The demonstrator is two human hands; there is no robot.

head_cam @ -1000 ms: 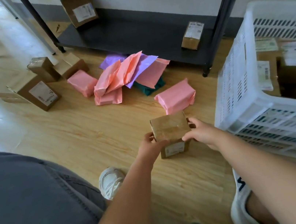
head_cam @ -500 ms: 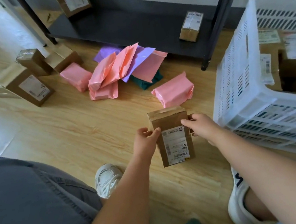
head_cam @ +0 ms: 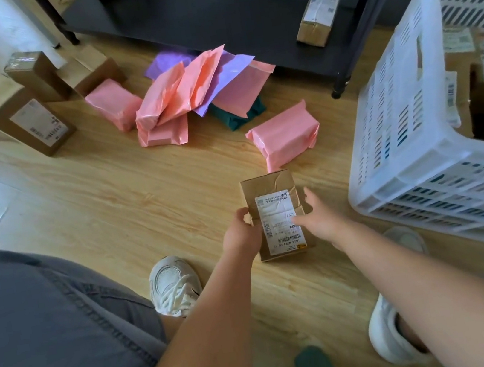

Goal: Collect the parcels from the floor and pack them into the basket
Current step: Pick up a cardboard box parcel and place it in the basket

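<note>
A small brown cardboard parcel [head_cam: 270, 190] with a white label facing me is held just above the wooden floor. My left hand [head_cam: 238, 232] grips its left edge. My right hand [head_cam: 315, 218] holds its right side, fingers spread over the label and the edge. The white slatted basket [head_cam: 400, 140] stands to the right with several brown boxes inside. A pink wrapped parcel [head_cam: 285, 134] lies just beyond the held one. Further back lies a heap of pink and purple mailer bags [head_cam: 190, 96] over a dark green one [head_cam: 237, 116].
Brown boxes [head_cam: 27, 121] and a pink parcel [head_cam: 112, 103] sit on the floor at the left. A black shelf unit [head_cam: 242, 23] stands behind, with a small box [head_cam: 318, 16] on its lowest board and a leg [head_cam: 342, 86] near the basket. My shoes [head_cam: 172, 284] are below.
The brown parcel has been tipped up so its label faces me. My right hand has shifted from its top corner onto its right side and label.
</note>
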